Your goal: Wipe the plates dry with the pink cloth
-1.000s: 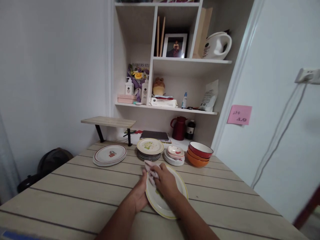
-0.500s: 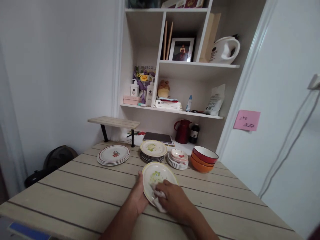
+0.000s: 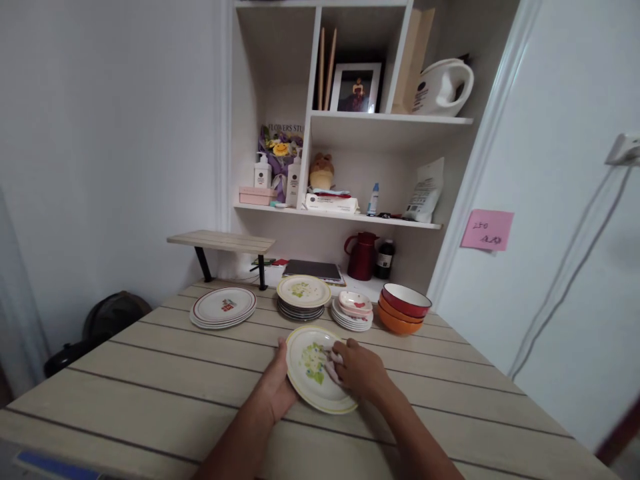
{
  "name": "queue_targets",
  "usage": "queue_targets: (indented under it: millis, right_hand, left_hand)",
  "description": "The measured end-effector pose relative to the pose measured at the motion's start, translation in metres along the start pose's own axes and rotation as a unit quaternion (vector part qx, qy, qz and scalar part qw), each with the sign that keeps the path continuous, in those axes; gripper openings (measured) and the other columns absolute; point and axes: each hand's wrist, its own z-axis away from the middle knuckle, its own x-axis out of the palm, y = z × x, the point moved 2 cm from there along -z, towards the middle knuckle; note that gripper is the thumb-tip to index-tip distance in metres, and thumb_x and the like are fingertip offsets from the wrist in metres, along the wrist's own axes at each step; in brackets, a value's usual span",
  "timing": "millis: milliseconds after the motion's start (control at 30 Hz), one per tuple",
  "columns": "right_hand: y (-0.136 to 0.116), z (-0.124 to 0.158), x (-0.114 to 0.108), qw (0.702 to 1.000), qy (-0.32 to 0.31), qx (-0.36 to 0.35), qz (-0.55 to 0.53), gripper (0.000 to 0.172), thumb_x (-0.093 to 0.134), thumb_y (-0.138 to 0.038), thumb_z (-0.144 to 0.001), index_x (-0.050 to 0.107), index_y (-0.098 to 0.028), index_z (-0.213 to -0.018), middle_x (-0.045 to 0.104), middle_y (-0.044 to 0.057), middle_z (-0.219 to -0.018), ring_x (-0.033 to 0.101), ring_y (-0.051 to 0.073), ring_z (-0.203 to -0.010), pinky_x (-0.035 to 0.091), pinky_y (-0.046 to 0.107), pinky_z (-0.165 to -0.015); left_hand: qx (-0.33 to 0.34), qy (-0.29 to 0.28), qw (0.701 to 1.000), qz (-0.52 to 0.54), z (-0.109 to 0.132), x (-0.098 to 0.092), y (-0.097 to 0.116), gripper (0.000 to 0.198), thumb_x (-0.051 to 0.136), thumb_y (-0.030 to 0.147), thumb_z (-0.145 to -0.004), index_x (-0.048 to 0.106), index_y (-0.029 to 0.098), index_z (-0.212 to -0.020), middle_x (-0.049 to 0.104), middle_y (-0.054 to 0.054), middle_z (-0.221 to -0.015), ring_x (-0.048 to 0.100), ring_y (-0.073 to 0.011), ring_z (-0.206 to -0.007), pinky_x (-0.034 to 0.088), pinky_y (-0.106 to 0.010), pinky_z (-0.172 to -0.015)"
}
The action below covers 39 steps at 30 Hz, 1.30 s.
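A white plate with a yellow rim and a green leaf pattern [image 3: 311, 383] is tilted toward me above the table's near middle. My left hand [image 3: 277, 387] grips its left edge, thumb along the rim and fingers hidden underneath. On the plate's right side, my right hand [image 3: 359, 368] presses a crumpled pale cloth [image 3: 334, 368] against the surface, its fingers closed around it. Just behind stands a stack of plates [image 3: 303, 293], topped by one with the same yellow rim.
A stack of red-rimmed plates [image 3: 223, 307] lies left. Small dishes [image 3: 354, 312] and stacked orange and red bowls [image 3: 404, 310] stand right. Behind are a raised wooden stand [image 3: 220, 241], a red jug [image 3: 362, 257], a dark bottle [image 3: 385, 260] and shelves [image 3: 385, 121].
My right hand has moved the cloth from the plate's lower part up to its right side. The plate has turned slightly, and the view has shifted a little.
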Motion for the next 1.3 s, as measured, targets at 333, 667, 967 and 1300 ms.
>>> queue_targets:
  millis: [333,667,967,1300]
  right_hand:
    - [-0.055,0.006,0.001,0.977,0.030,-0.169,-0.125,0.024,0.052,-0.025,-0.090,0.059,-0.027,-0.113,0.057,0.005,-0.111,0.054,0.020,-0.101,0.037,0.030,-0.085]
    - [0.011,-0.006,0.001,0.997,0.015,-0.014,-0.072,0.026,0.051,-0.034,-0.090,0.061,-0.021,-0.110,0.062,0.010,-0.106,0.058,0.022,-0.091,0.036,0.030,-0.074]
    - [-0.046,0.014,0.004,0.970,-0.011,-0.172,-0.170,0.026,0.060,-0.033,-0.083,0.060,-0.024,-0.108,0.060,0.004,-0.108,0.057,0.019,-0.096,0.039,0.028,-0.080]
    - [0.004,-0.025,0.003,0.992,0.106,0.022,-0.068,0.033,0.055,-0.027,-0.090,0.058,-0.031,-0.123,0.052,0.009,-0.130,0.047,0.028,-0.118,0.034,0.041,-0.093]
  left_hand:
    - [-0.018,0.003,0.999,-0.028,0.010,0.024,0.005,0.067,0.041,0.060,-0.091,0.050,0.012,-0.138,0.068,-0.017,-0.123,0.060,-0.0299,-0.119,0.037,-0.045,-0.108]
    - [-0.030,-0.015,0.999,-0.003,0.007,0.015,0.004,0.071,0.038,0.059,-0.092,0.041,0.011,-0.144,0.063,-0.018,-0.131,0.054,-0.0304,-0.128,0.031,-0.047,-0.113]
    - [-0.022,0.000,0.999,-0.032,0.014,0.026,0.005,0.070,0.036,0.064,-0.091,0.054,0.012,-0.135,0.069,-0.018,-0.121,0.061,-0.0320,-0.118,0.040,-0.048,-0.105]
    - [-0.032,-0.002,0.999,-0.031,0.014,0.031,0.004,0.069,0.043,0.059,-0.091,0.043,0.014,-0.144,0.063,-0.017,-0.131,0.053,-0.0303,-0.128,0.031,-0.046,-0.113]
